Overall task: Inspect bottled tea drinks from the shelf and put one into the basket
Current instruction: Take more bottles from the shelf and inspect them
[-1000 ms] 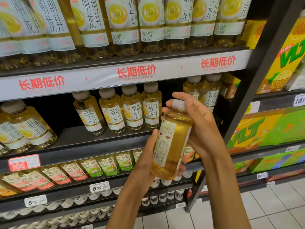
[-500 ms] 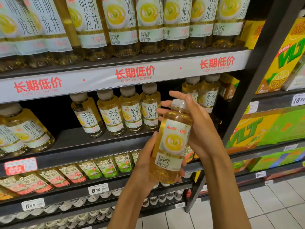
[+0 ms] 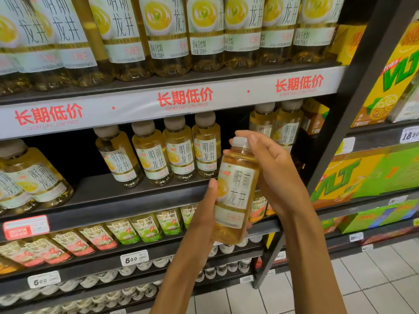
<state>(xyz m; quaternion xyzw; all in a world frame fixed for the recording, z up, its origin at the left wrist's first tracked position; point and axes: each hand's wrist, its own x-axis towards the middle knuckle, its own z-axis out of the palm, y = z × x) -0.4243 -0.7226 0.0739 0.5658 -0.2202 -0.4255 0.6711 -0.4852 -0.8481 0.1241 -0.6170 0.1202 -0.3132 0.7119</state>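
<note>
I hold one small bottle of golden tea (image 3: 235,191) upright in front of the shelf, its white label with black characters turned toward me. My left hand (image 3: 204,218) cups its lower part from the left, thumb along the label's edge. My right hand (image 3: 274,175) grips its right side, with fingers curled over the pale cap. More bottles of the same tea (image 3: 165,152) stand in a row on the middle shelf (image 3: 127,196) just behind. No basket is in view.
Larger bottles of the same tea (image 3: 167,35) fill the top shelf. Lower shelves hold small bottles with green and red labels (image 3: 145,230). To the right, a dark upright post (image 3: 353,123) separates yellow and green drink cartons (image 3: 371,173). Grey floor tiles (image 3: 340,286) lie below right.
Between my hands the bottle has turned: its nutrition panel faced me first, then the cup picture, now the large black characters. Both hands have stayed about where they were.
</note>
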